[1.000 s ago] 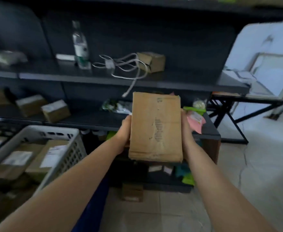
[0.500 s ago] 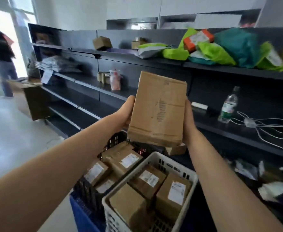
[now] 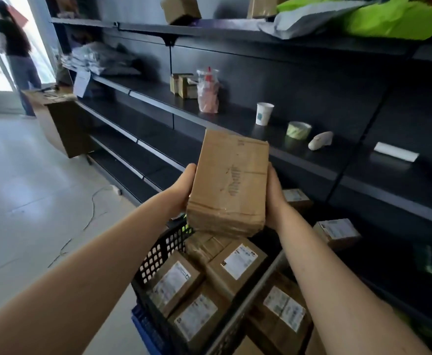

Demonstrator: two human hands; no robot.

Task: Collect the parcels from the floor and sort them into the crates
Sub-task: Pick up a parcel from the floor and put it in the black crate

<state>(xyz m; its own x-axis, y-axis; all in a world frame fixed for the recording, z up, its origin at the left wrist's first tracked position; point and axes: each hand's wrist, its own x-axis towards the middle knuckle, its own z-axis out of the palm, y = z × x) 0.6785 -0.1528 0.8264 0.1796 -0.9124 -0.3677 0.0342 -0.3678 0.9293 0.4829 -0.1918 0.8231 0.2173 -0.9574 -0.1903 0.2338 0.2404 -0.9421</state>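
Observation:
A brown cardboard parcel (image 3: 231, 185) is held upright in front of me between both hands. My left hand (image 3: 181, 190) grips its left edge and my right hand (image 3: 273, 198) grips its right edge. The parcel hangs just above the far end of a black crate (image 3: 156, 254) that holds several brown parcels with white labels (image 3: 238, 262). To the right of the black crate stands a white crate (image 3: 250, 298), also holding labelled parcels (image 3: 284, 308). Under the black crate a blue crate (image 3: 143, 326) shows.
Dark shelving (image 3: 235, 119) runs along the right, bearing a paper cup (image 3: 264, 113), a tape roll (image 3: 298, 129), small boxes (image 3: 184, 85) and green bags (image 3: 391, 19). Loose parcels (image 3: 336, 231) lie on a low shelf. A person (image 3: 15, 47) stands at the far left by a brown counter (image 3: 61, 119).
My view has swung left along the shelving and the parcel has come down lower over the black crate. Both hands keep their hold on it.

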